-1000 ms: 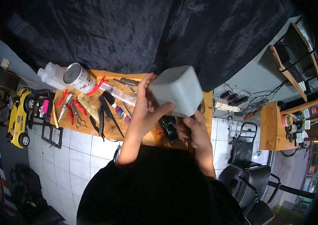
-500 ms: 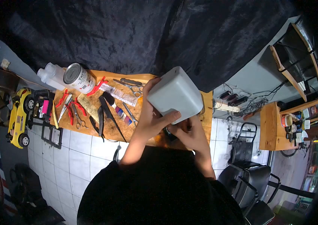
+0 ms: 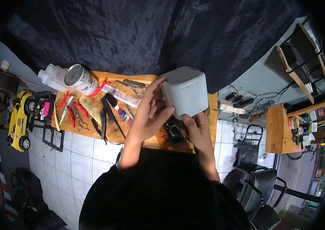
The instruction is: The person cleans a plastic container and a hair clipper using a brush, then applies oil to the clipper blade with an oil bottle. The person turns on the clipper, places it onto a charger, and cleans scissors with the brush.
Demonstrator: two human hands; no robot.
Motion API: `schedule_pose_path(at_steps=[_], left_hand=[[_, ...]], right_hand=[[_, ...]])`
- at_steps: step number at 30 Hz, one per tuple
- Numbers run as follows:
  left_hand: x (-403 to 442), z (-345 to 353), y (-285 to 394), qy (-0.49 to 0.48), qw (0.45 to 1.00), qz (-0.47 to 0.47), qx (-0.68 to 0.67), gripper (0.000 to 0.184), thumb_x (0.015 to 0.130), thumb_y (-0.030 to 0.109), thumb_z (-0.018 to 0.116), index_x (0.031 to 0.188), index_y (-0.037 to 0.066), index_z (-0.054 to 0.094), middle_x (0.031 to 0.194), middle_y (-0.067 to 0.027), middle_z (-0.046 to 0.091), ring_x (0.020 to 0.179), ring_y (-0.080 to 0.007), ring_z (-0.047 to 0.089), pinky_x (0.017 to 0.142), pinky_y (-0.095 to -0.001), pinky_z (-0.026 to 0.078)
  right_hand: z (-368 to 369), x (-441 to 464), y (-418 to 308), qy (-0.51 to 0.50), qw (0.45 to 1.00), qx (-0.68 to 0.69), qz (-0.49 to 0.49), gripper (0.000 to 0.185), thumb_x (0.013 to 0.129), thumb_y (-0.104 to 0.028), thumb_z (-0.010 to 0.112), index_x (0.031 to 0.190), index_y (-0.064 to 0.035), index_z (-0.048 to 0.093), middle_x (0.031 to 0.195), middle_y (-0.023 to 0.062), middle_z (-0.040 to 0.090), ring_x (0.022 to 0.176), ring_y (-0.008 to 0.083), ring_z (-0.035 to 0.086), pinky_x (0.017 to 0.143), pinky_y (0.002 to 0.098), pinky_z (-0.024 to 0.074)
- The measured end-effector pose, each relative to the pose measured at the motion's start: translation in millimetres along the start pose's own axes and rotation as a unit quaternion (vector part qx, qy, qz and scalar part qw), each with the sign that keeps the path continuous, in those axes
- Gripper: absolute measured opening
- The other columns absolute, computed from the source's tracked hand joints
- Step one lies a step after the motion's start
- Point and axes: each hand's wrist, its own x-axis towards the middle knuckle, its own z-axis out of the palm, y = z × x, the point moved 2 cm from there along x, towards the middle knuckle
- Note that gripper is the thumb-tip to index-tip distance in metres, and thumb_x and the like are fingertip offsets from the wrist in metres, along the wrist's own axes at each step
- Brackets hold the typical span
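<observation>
A pale grey box with rounded corners is held up above the wooden table, tilted, with one broad face toward me. My right hand grips its lower edge, the thumb on the near face and the fingers hidden behind. At its left side is my left hand, fingers curved, with a fingertip at the upper corner and the thumb at the lower corner. Beneath the box, between my hands, a shiny black object lies on the table, partly covered; its kind is unclear.
Left on the table are scissors, black combs, a clear comb, red clips, a white can and clear bottles. A dark curtain hangs behind. Black chairs stand at the right.
The box has turned and shifted slightly right, showing a different face. My left hand has loosened from around it, and my right thumb has moved onto its near face.
</observation>
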Motion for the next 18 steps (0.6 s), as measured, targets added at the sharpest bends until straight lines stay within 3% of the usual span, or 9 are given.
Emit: schedule_pose_path(at_steps=[2,3,6,7,10,13,16,18], left_hand=[[-1,6,1,-0.032,0.998,0.036,-0.045,0.075,0.086,0.005,0.063,0.145,0.001,0.017,0.140,-0.0194,0.033,0.130,-0.0262,0.037,0.106,-0.0386,0.033],[-2,13,2,0.014,0.998,0.027,-0.062,0.081,0.084,0.017,0.068,0.144,-0.001,0.015,0.140,-0.0209,0.032,0.130,-0.0265,0.037,0.106,-0.0399,0.032],[-4,17,-9,0.047,0.999,0.024,0.005,0.088,0.080,0.023,0.073,0.142,-0.001,0.014,0.139,-0.0204,0.031,0.129,-0.0262,0.037,0.106,-0.0394,0.032],[-2,16,-13,0.053,0.998,0.040,0.007,0.088,0.078,0.021,0.075,0.141,0.000,0.017,0.135,-0.0189,0.036,0.127,-0.0254,0.040,0.105,-0.0382,0.034],[-1,14,-10,0.032,0.999,0.040,0.018,0.088,0.077,0.018,0.077,0.141,0.001,0.019,0.133,-0.0170,0.040,0.125,-0.0250,0.042,0.104,-0.0374,0.035],[-1,1,-18,0.036,0.998,0.040,-0.034,0.090,0.075,0.014,0.078,0.142,0.002,0.019,0.132,-0.0150,0.043,0.124,-0.0242,0.044,0.104,-0.0369,0.036],[-2,-7,-18,0.021,0.999,0.034,-0.023,0.094,0.075,0.013,0.078,0.145,0.004,0.016,0.133,-0.0146,0.043,0.123,-0.0234,0.044,0.103,-0.0371,0.036],[-2,-10,-19,0.001,0.998,0.065,-0.004,0.088,0.079,0.006,0.072,0.146,0.005,0.015,0.133,-0.0155,0.043,0.123,-0.0228,0.044,0.103,-0.0360,0.036]], right_hand=[[1,0,-1,-0.018,0.996,-0.082,0.010,0.037,0.090,-0.015,0.064,0.121,0.0024,0.051,0.095,0.0078,0.062,0.084,0.0111,0.057,0.069,0.0264,0.0474],[1,-1,-2,-0.032,0.991,-0.127,0.023,0.040,0.089,-0.014,0.065,0.122,0.0027,0.050,0.101,0.0092,0.063,0.090,0.0123,0.057,0.074,0.0280,0.0488],[16,-4,0,-0.026,0.991,-0.058,-0.121,0.047,0.086,-0.012,0.069,0.125,0.0024,0.048,0.113,0.0113,0.059,0.101,0.0139,0.056,0.081,0.0296,0.0489],[18,-6,-3,-0.035,0.997,0.018,-0.072,0.050,0.084,-0.009,0.069,0.128,0.0014,0.046,0.116,0.0123,0.057,0.108,0.0154,0.055,0.086,0.0310,0.0489],[10,-6,-1,-0.060,0.996,0.018,-0.066,0.047,0.086,-0.009,0.066,0.128,0.0003,0.046,0.103,0.0109,0.059,0.090,0.0123,0.059,0.072,0.0267,0.0509],[-7,-9,-5,-0.097,0.976,0.191,0.047,0.043,0.091,-0.019,0.060,0.128,-0.0009,0.046,0.087,0.0074,0.058,0.065,0.0090,0.055,0.051,0.0217,0.0434],[-3,-9,-8,-0.079,0.963,0.239,0.092,0.043,0.095,-0.031,0.054,0.125,-0.0018,0.047,0.074,0.0045,0.054,0.051,0.0073,0.045,0.041,0.0203,0.0313],[3,-12,-8,-0.083,0.948,0.278,0.132,0.047,0.094,-0.042,0.051,0.120,-0.0029,0.048,0.070,0.0045,0.052,0.049,0.0086,0.044,0.039,0.0212,0.0297]])
